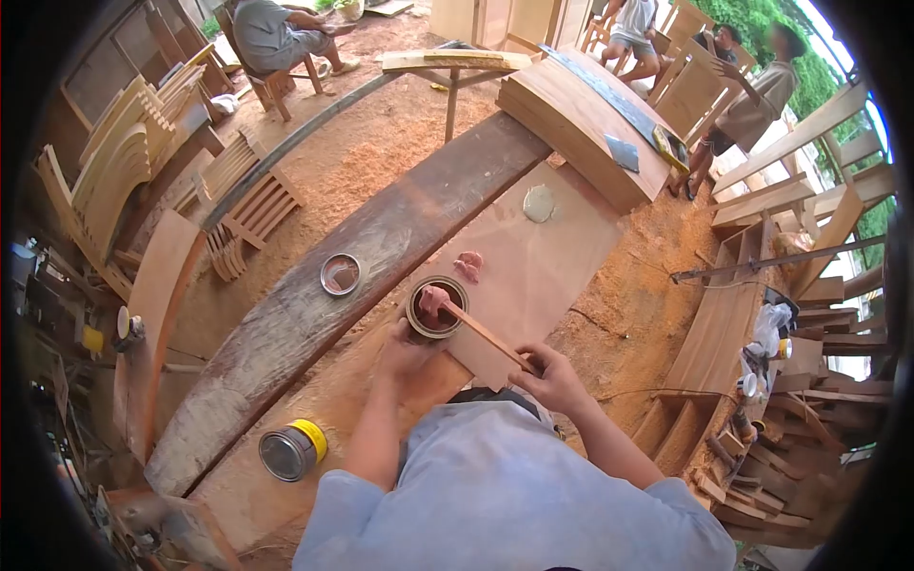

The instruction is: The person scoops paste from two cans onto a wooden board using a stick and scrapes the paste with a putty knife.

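Observation:
My left hand (406,348) is wrapped around the side of an open metal can (436,333), its rim tilted toward me. In my right hand (552,377) is the end of a flat wooden stick (491,340). The stick's far end reaches into the can and carries a lump of pink paste (433,298). Just beyond the can, a smaller dab of pink paste (468,266) lies on a thin board (571,247). A round pale grey blob (539,203) sits farther up that board. The can's round lid (340,274), smeared inside, rests on the dark plank to the left.
A yellow-labelled can (295,449) lies at the lower left. The long dark plank (381,228) runs along the bench. Stacked boards (590,124) hold a handsaw (670,148) and a blue sheet (622,152). Several people are in the background; sawdust covers the ground.

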Tool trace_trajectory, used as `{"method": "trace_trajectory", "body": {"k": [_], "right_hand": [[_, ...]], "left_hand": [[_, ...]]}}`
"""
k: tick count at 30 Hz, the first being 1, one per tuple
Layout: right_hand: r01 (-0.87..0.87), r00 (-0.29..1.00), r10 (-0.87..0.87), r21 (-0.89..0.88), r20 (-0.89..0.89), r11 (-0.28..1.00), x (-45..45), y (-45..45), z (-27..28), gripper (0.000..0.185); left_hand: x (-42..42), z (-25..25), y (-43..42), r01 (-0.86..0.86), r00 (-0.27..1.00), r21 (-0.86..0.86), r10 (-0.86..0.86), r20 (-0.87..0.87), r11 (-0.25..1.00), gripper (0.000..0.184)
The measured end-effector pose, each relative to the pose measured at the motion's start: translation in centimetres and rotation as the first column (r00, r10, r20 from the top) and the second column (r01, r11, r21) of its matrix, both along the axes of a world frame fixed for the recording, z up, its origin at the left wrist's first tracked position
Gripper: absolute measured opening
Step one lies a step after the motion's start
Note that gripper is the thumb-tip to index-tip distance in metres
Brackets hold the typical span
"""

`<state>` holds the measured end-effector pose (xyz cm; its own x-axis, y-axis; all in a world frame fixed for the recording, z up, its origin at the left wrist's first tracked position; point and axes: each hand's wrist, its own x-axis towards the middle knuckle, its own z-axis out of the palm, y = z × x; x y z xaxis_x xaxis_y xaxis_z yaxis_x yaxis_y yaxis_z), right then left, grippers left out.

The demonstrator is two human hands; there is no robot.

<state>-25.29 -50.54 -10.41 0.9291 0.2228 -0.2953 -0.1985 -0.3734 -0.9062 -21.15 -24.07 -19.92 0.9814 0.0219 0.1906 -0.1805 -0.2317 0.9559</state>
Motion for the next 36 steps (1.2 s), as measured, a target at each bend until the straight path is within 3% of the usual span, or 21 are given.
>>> {"method": "trace_trajectory", "body": {"k": [4,6,7,9,11,12,14,15,16,17,18,22,23,24,26,27,29,30,32,34,36], "right_hand": [[0.004,1.0,-0.005,0.085,0.009,0.996,-0.4,-0.6,-2.5,0.024],[-0.002,0.985,0.004,-0.011,0.175,1.0,-0.5,0.0,-2.0,0.023],[0.046,0.998,-0.044,-0.059,0.036,0.997,-0.5,0.2,-1.4,0.024],[0.02,0.997,-0.014,-0.071,0.082,0.997,-0.6,0.1,-1.4,0.025],[0.027,0.994,-0.016,-0.096,0.111,0.995,-0.7,0.2,-1.1,0.025],[0.038,0.996,-0.028,-0.128,0.08,0.991,-0.7,0.1,-1.2,0.025],[0.063,0.997,-0.056,-0.162,0.052,0.985,-0.2,0.1,-0.7,0.025],[0.05,0.999,-0.048,-0.107,0.018,0.993,0.0,0.1,-0.4,0.027],[0.041,0.999,-0.043,-0.052,-0.028,0.998,-0.6,0.1,-0.3,0.028],[0.085,0.996,-0.085,0.051,-0.009,0.995,-0.7,0.4,-0.8,0.024],[0.107,0.994,-0.106,0.045,-0.02,0.993,-0.7,0.3,-1.4,0.024],[0.037,0.993,-0.026,-0.09,0.118,0.995,-1.0,0.5,-1.3,0.026],[0.035,0.994,-0.028,-0.071,0.103,0.997,-1.1,0.6,-1.0,0.027],[0.034,0.996,-0.029,-0.055,0.09,0.998,-1.0,0.7,-0.3,0.027],[0.01,1.0,-0.007,-0.124,0.022,0.992,-1.0,0.8,1.2,0.028],[0.04,0.999,-0.038,-0.06,0.028,0.997,-1.1,0.7,0.2,0.028],[0.084,0.996,-0.084,0.014,-0.016,0.996,-1.3,0.6,-0.8,0.027],[0.072,0.997,-0.071,0.015,-0.033,0.997,-1.1,0.5,-0.8,0.027],[0.028,0.99,-0.014,-0.099,0.142,0.995,-0.9,0.3,-0.7,0.027],[0.012,0.996,-0.003,-0.099,0.094,0.995,-0.7,0.4,0.1,0.026],[0.013,1.0,-0.012,-0.101,0.007,0.995,-0.8,0.4,0.9,0.023]], "left_hand": [[-0.2,-0.6,-0.3,0.031,0.999,-0.12,-0.027,0.032,0.992,0.063],[-0.4,-0.9,-0.6,0.008,0.999,-0.102,-0.004,0.039,0.995,0.06],[0.4,-0.9,-0.7,0.001,0.998,-0.091,0.005,0.062,0.996,0.058],[0.4,-0.9,-0.7,0.007,0.996,-0.073,0.0,0.086,0.997,0.057],[0.2,0.4,-0.3,-0.042,0.983,0.207,0.003,0.186,0.978,0.06],[0.5,1.2,-0.1,-0.038,0.979,0.211,-0.006,0.203,0.977,0.06],[0.7,2.4,-0.4,-0.08,0.93,0.437,-0.091,0.357,0.896,0.066],[0.3,2.2,-1.4,0.035,0.998,-0.195,-0.022,0.065,0.98,0.069],[-0.2,1.7,-1.4,0.054,0.998,-0.198,-0.045,0.052,0.979,0.069],[0.2,1.1,-1.1,0.038,0.994,-0.095,-0.028,0.105,0.995,0.068],[0.0,0.5,-0.9,0.016,0.988,0.006,-0.016,0.151,1.0,0.069],[0.4,-4.4,0.1,0.06,0.995,-0.066,-0.055,0.08,0.996,0.068],[0.5,0.4,-0.5,0.083,0.983,-0.016,-0.079,0.163,0.996,0.071],[0.8,0.0,-0.5,0.086,0.984,-0.018,-0.082,0.158,0.996,0.071],[1.4,-0.2,-0.5,0.082,0.981,-0.063,-0.069,0.182,0.995,0.076],[1.6,-0.3,-0.7,0.082,0.982,-0.065,-0.07,0.175,0.994,0.076],[1.8,2.2,-1.5,0.196,0.978,-0.326,-0.161,0.129,0.925,0.083],[1.6,2.0,-1.5,0.178,0.982,-0.327,-0.149,0.113,0.928,0.083],[1.4,2.8,-1.6,0.084,0.996,-0.22,-0.075,0.048,0.972,0.078],[1.1,3.1,-1.5,0.127,0.986,-0.145,-0.109,0.126,0.981,0.067],[1.3,1.6,-0.5,0.139,0.99,0.167,-0.143,0.011,0.976,0.071]]}}
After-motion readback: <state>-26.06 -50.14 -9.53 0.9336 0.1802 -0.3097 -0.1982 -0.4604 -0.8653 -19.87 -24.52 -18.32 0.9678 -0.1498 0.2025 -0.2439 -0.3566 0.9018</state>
